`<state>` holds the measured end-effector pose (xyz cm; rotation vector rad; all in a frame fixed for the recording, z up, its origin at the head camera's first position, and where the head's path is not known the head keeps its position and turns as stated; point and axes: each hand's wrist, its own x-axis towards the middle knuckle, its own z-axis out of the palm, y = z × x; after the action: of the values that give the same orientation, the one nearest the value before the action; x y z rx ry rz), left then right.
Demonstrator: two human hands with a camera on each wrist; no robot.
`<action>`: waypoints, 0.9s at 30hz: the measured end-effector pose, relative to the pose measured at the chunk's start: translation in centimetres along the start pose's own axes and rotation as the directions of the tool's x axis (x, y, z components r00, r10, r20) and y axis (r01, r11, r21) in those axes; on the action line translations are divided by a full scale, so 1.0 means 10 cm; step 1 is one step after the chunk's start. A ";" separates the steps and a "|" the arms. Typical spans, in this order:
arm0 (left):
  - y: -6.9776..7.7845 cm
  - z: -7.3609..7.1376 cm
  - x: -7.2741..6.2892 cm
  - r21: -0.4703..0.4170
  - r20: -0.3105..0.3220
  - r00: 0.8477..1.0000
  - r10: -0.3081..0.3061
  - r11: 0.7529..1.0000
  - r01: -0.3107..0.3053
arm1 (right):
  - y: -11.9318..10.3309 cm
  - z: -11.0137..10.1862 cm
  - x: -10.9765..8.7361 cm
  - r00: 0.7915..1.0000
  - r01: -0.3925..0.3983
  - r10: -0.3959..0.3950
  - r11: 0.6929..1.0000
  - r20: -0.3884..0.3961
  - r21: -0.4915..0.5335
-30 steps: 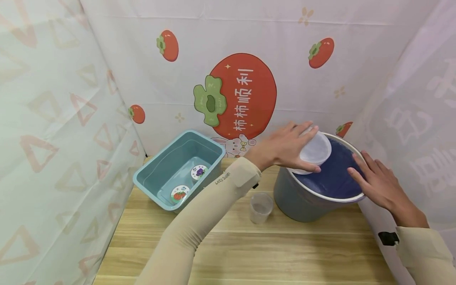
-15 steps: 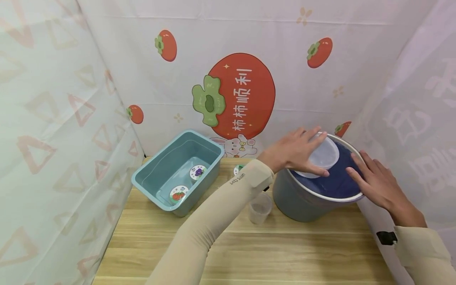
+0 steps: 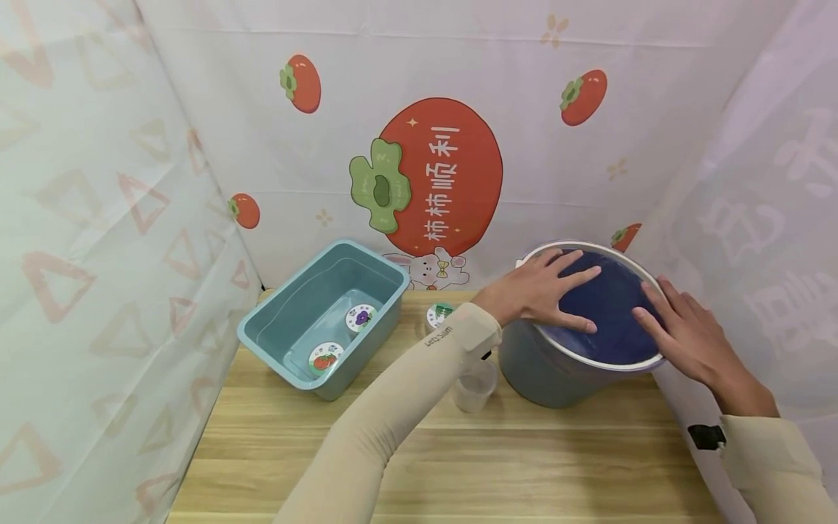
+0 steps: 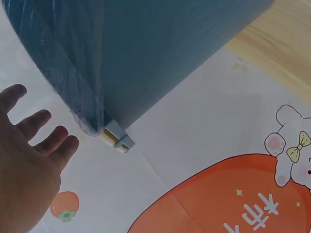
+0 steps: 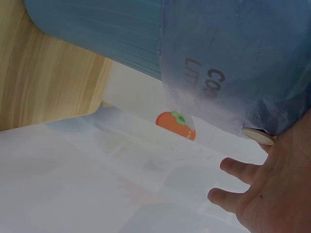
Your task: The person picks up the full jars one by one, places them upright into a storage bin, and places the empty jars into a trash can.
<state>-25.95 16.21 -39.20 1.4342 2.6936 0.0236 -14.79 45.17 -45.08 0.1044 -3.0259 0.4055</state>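
Observation:
My left hand (image 3: pixel 540 291) hovers over the left side of a blue-grey trash bin (image 3: pixel 550 371), fingers spread and holding nothing. In the left wrist view the same hand (image 4: pixel 34 150) has its fingers apart beside the bin (image 4: pixel 165 43). A blue plastic bag (image 3: pixel 615 320) lines the bin, folded over the outside below a white rim. At the right rim lies my right hand (image 3: pixel 697 335), its fingers extended. The right wrist view shows this hand (image 5: pixel 277 194) by the lined edge. The translucent round container seen earlier is out of sight.
A clear plastic cup (image 3: pixel 474 386) stands left of the bin. Further left is a teal basin (image 3: pixel 314 302) with a tomato-print disc (image 3: pixel 325 358) and a purple-print disc (image 3: pixel 359 318) inside. A green-print disc (image 3: pixel 439 314) shows behind the left sleeve. Printed cloth walls surround the table.
The translucent container under my left hand moved right over the bin, then left my hand and vanished from view. My left fingers have spread. My right hand stays at the rim.

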 end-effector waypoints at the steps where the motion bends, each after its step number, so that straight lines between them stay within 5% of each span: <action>1: -0.01 0.01 -0.01 -0.004 -0.005 1.000 -0.003 1.000 0.003 | 0.00 0.00 0.00 1.000 -0.001 0.001 1.000 0.000 0.000; 15: -0.29 0.14 -0.27 -0.048 -0.071 0.997 -0.018 0.999 0.014 | 0.01 0.02 -0.02 0.999 0.022 -0.022 1.000 -0.027 0.019; 22: -0.59 0.22 -0.49 -0.095 -0.120 0.992 -0.036 0.995 0.024 | 0.03 0.02 -0.02 0.999 0.030 -0.029 0.999 -0.033 0.023; 27: -0.85 0.42 -0.62 -0.134 -0.134 0.984 -0.117 0.986 0.099 | 0.03 0.02 -0.01 0.999 0.036 -0.035 0.999 -0.035 0.023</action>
<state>-29.16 6.23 -43.45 1.2951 2.8200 0.2942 -14.68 45.40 -45.39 0.1512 -2.9808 0.4359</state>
